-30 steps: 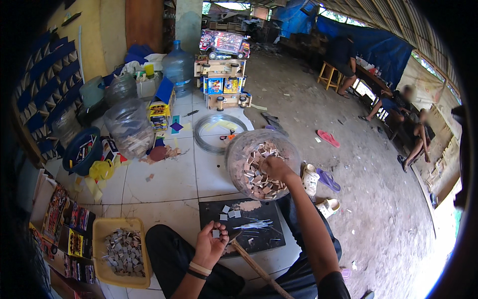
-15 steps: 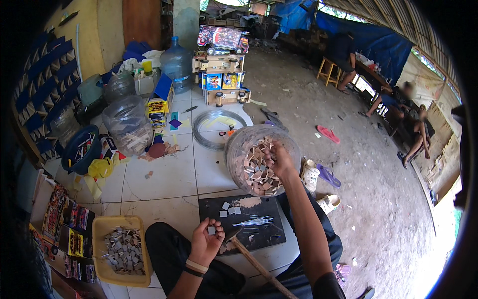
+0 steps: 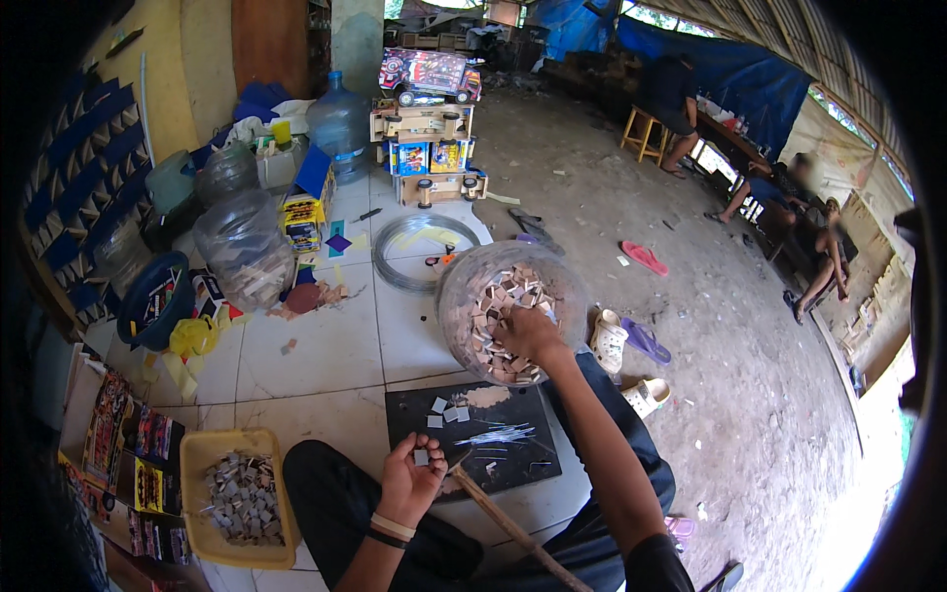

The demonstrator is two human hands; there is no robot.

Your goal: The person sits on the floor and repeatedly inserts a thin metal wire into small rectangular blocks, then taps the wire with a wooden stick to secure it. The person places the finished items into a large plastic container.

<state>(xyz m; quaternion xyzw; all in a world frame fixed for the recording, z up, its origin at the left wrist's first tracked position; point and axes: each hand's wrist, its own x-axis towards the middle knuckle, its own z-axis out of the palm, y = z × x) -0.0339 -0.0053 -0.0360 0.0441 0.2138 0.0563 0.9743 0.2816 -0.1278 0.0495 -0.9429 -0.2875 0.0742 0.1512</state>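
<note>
My left hand [image 3: 412,483], palm up over my lap, has its fingers closed on a small grey square piece [image 3: 421,457]. Inside a clear round plastic tub [image 3: 456,345], my right hand [image 3: 533,333] reaches among many small square wooden pieces [image 3: 513,289]. Its fingertips are hidden by the hand and the pieces. Below the tub lies a black board [image 3: 523,474], bearing several grey squares [image 3: 456,413] and a bundle of thin wires [image 3: 498,434]. A stick-like wooden handle [image 3: 508,518] slants over the board's near edge, close to my left hand.
A yellow basin [image 3: 187,493] of grey pieces stands at left, beside printed boxes [image 3: 104,419]. Beyond the tub are a wire coil [image 3: 390,266] and stacked toy trucks [image 3: 429,123]. Clogs [image 3: 610,345] and slippers [image 3: 644,258] lie at right. Several people sit at the far right.
My right hand has moved left and deeper among the pieces in the tub. My left hand keeps its grey square. The whole view has shifted slightly.
</note>
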